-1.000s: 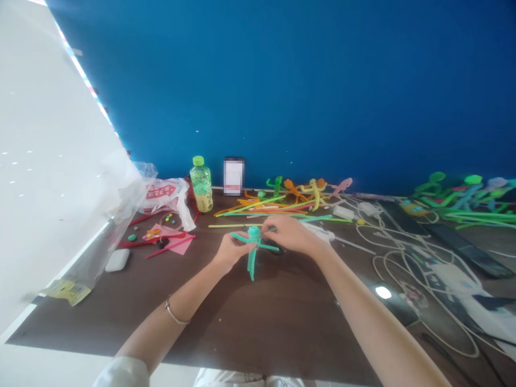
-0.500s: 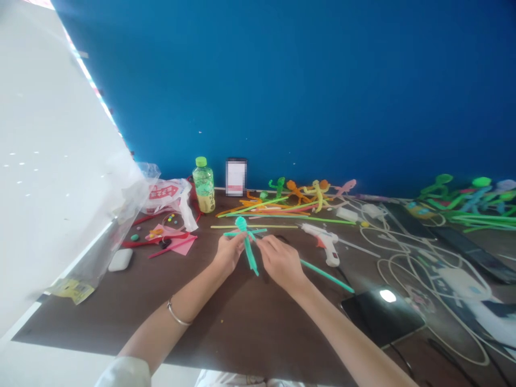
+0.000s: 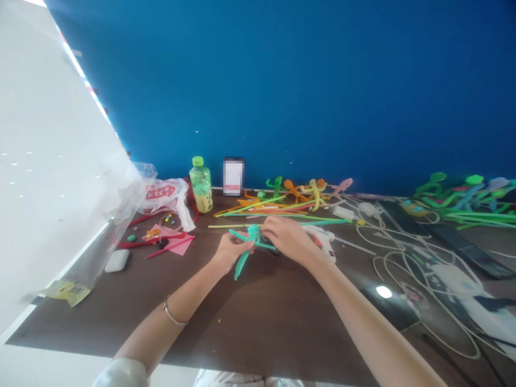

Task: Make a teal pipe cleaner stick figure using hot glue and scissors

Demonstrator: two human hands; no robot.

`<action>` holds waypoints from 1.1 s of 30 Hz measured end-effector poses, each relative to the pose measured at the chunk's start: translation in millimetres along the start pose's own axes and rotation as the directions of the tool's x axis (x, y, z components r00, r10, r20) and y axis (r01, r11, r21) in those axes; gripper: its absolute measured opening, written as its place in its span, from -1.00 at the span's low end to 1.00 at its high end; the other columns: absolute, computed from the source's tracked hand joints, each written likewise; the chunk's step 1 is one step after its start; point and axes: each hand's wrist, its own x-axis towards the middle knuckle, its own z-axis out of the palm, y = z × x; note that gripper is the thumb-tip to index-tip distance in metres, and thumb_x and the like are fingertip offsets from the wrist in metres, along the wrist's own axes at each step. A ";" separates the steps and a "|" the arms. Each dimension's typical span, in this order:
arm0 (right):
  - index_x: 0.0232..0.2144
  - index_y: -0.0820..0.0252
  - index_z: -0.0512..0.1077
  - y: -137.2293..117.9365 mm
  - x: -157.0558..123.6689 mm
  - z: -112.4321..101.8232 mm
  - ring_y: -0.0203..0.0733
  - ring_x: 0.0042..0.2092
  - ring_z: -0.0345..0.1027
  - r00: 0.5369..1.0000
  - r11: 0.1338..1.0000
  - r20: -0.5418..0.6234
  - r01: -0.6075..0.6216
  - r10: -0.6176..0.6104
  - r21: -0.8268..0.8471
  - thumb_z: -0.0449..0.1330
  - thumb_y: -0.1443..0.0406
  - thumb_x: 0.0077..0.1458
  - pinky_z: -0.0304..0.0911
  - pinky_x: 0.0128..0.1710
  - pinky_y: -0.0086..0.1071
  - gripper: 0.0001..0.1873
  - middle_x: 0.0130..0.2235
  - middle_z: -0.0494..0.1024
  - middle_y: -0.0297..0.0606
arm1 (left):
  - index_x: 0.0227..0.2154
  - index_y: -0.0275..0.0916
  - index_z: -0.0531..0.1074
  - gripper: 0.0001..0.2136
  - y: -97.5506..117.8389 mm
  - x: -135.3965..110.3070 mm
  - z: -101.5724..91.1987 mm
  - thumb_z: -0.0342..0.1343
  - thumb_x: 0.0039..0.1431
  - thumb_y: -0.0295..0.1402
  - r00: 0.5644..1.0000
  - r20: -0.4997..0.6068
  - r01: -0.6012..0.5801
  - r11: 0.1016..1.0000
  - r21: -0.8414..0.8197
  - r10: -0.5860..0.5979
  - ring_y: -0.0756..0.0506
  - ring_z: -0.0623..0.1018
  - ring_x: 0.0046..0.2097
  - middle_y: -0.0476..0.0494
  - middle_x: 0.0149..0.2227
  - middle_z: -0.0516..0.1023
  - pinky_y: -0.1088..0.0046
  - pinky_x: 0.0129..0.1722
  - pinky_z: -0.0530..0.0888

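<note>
A teal pipe-cleaner figure (image 3: 242,265) is pinched in my left hand (image 3: 229,251), its coiled round head up, two arms sticking out sideways and its legs hanging down to the lower left. My right hand (image 3: 287,236) is closed beside the head, fingertips pressed together on a teal pipe cleaner (image 3: 332,222). The free length of that strand shows beyond the right hand, pointing right. The spot where it meets the figure is covered by my fingers.
A glue gun (image 3: 327,244) lies partly behind my right wrist. Loose pipe cleaners (image 3: 262,207) and finished figures (image 3: 314,191) line the wall, with a drink bottle (image 3: 200,185) and phone (image 3: 234,176) nearby. White cables (image 3: 387,258) tangle at right; a plastic bag (image 3: 163,196) lies left.
The figure has turned, so its legs now swing to the lower left. My right hand has moved up and right to the head, and the free strand now points right instead of down-right.
</note>
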 end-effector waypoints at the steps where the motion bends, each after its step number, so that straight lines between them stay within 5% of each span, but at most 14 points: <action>1: -0.50 0.18 0.45 -5.8 0.6 -0.5 -0.24 -0.37 0.32 1.000 0.997 -0.007 -0.006 0.005 -0.075 0.05 0.43 0.05 0.11 -0.44 -0.43 -0.80 -0.41 0.45 -0.26 | -0.52 -0.36 0.46 -0.72 -1.0 0.2 -0.5 0.36 -0.39 -0.37 0.999 -0.028 -0.034 0.999 0.019 0.035 -0.02 0.48 -0.56 -0.07 -0.62 0.49 0.44 -0.47 0.45; 7: -0.42 0.20 0.40 -35.1 -12.2 24.8 -0.28 -0.42 0.33 0.977 0.977 -0.167 -0.159 0.134 -0.144 -0.02 0.37 0.14 0.08 -0.52 -0.45 -0.79 -0.37 0.45 -0.24 | -0.50 -0.37 0.47 -0.75 -3.6 3.7 -2.9 0.33 -0.31 -0.37 0.976 -0.152 -0.159 0.987 -0.010 0.156 -0.04 0.51 -0.49 -0.11 -0.56 0.52 0.41 -0.38 0.45; 13: -0.28 0.21 0.42 -35.0 -33.7 55.2 -0.29 -0.40 0.36 0.955 0.990 -0.294 -0.059 0.018 -0.131 -0.05 0.42 0.13 0.16 -0.46 -0.47 -0.75 -0.34 0.47 -0.23 | -0.60 -0.37 0.41 -0.80 -6.0 8.7 -4.4 0.32 -0.30 -0.43 0.980 -0.196 -0.042 0.961 -0.272 -0.012 0.02 0.50 -0.49 -0.08 -0.57 0.49 0.51 -0.39 0.44; 17: -0.27 0.16 0.45 -18.4 -37.0 60.3 -0.29 -0.35 0.37 0.945 0.997 -0.327 -0.039 0.015 -0.066 -0.01 0.44 0.10 0.19 -0.40 -0.47 -0.74 -0.31 0.49 -0.27 | -0.64 -0.37 0.40 -0.81 -5.8 6.9 -3.6 0.33 -0.31 -0.45 0.993 -0.082 0.055 0.939 -0.339 -0.087 0.08 0.46 -0.53 -0.03 -0.62 0.45 0.60 -0.46 0.42; 22: -0.33 0.14 0.46 5.1 -26.6 47.0 -0.28 -0.31 0.36 0.960 0.996 -0.267 -0.069 0.080 0.048 0.01 0.46 0.08 0.18 -0.35 -0.46 -0.75 -0.30 0.50 -0.31 | -0.63 -0.38 0.40 -0.77 -0.7 1.0 0.3 0.35 -0.35 -0.42 0.994 0.040 0.105 0.977 -0.185 -0.099 0.07 0.44 -0.57 -0.02 -0.65 0.44 0.58 -0.50 0.41; 33: -0.47 0.26 0.37 -11.2 -2.2 -4.5 -0.22 -0.38 0.23 0.978 0.897 0.003 0.194 -0.210 -0.398 -0.03 0.57 0.00 -0.01 -0.38 -0.38 -0.77 -0.37 0.43 -0.21 | -0.49 -0.33 0.39 -0.68 0.3 -1.9 -0.9 0.34 -0.36 -0.35 0.990 -0.069 -0.113 0.983 0.146 0.124 -0.04 0.51 -0.56 -0.05 -0.64 0.49 0.43 -0.47 0.46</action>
